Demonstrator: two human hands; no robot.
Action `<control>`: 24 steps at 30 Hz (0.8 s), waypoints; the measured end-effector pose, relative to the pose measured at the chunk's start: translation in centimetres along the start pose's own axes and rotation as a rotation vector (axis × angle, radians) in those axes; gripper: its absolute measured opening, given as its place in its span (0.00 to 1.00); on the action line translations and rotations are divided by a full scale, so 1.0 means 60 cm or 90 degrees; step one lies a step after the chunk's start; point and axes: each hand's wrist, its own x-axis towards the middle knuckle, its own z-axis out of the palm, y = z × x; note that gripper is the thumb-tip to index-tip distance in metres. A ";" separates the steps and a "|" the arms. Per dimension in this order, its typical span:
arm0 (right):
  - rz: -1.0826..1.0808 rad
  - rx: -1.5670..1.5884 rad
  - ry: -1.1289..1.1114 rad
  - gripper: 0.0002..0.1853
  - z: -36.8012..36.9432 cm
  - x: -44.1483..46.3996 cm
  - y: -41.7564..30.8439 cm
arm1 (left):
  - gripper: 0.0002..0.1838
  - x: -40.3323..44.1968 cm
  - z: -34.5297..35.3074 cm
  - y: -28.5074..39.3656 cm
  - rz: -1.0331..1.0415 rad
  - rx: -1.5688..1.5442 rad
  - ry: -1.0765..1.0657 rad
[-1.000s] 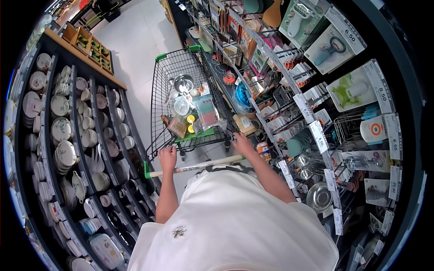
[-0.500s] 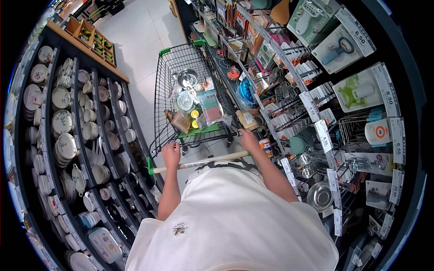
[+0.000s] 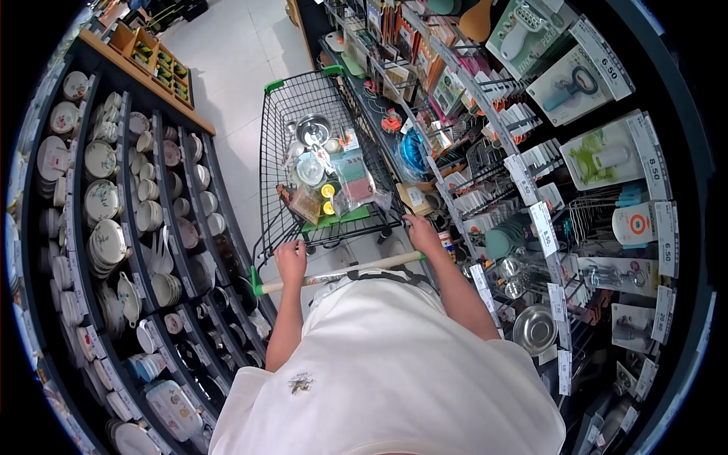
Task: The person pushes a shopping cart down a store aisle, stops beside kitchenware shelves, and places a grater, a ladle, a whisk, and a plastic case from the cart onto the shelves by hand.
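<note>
A black wire shopping cart point(image 3: 271, 152) with green corners stands in front of me. My left hand point(image 3: 291, 260) is curled just beyond its pale handle bar point(image 3: 379, 264), with the wrist over the bar near the left end. At the bar's right end, my right hand point(image 3: 422, 232) reaches past it, fingers bent beside the cart's rear corner. What either hand's fingers grip, if anything, is hidden. In the basket lie a steel pot point(image 3: 313, 130), a clear plastic-looking container point(image 3: 309, 168), two yellow-topped items point(image 3: 327, 199) and a teal and dark pink package point(image 3: 353, 178).
Shelves of plates and bowls point(image 3: 101, 199) line my left. Hanging kitchen tools point(image 3: 569, 89) with price tags point(image 3: 544, 227) crowd the right, along with a steel bowl point(image 3: 535, 330). Pale floor tiles point(image 3: 227, 68) stretch ahead, past a wooden display stand point(image 3: 155, 64).
The handle bar and my hands have shifted slightly in view. The shelves at the left have slid a little toward the left edge. Both hands keep nearly the same pose.
</note>
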 end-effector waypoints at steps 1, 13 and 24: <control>0.007 -0.005 -0.006 0.20 -0.003 -0.002 -0.004 | 0.16 0.001 0.001 -0.005 0.009 0.004 0.001; -0.078 -0.238 0.097 0.11 0.013 -0.019 -0.030 | 0.19 0.075 -0.007 -0.126 -0.138 0.149 -0.165; 0.042 -0.129 0.053 0.20 0.018 -0.031 -0.034 | 0.20 0.054 -0.008 -0.129 -0.104 0.131 -0.126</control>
